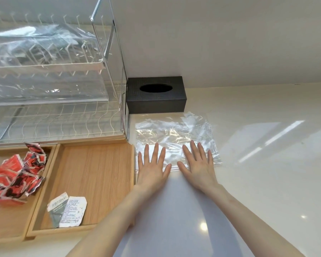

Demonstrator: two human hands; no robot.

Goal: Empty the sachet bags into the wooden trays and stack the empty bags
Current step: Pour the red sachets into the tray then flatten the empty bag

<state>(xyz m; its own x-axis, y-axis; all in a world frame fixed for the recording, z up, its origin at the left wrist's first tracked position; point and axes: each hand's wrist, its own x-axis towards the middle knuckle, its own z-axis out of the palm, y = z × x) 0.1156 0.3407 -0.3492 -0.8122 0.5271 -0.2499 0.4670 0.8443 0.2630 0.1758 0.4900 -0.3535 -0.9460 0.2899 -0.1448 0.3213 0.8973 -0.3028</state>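
An empty clear plastic bag [174, 134] lies flat on the white counter, right of the wooden trays. My left hand [152, 167] and my right hand [198, 164] rest palm down on its near edge, fingers spread, holding nothing. The right wooden tray [100, 164] holds two white and grey sachets [67, 210] at its front. The left wooden tray [6, 227] holds a heap of several red sachets [17, 175].
A black tissue box [156, 95] stands against the wall behind the bag. A wire dish rack [54, 101] with clear plastic sheets on its shelves rises behind the trays. White counter [267, 164] stretches to the right.
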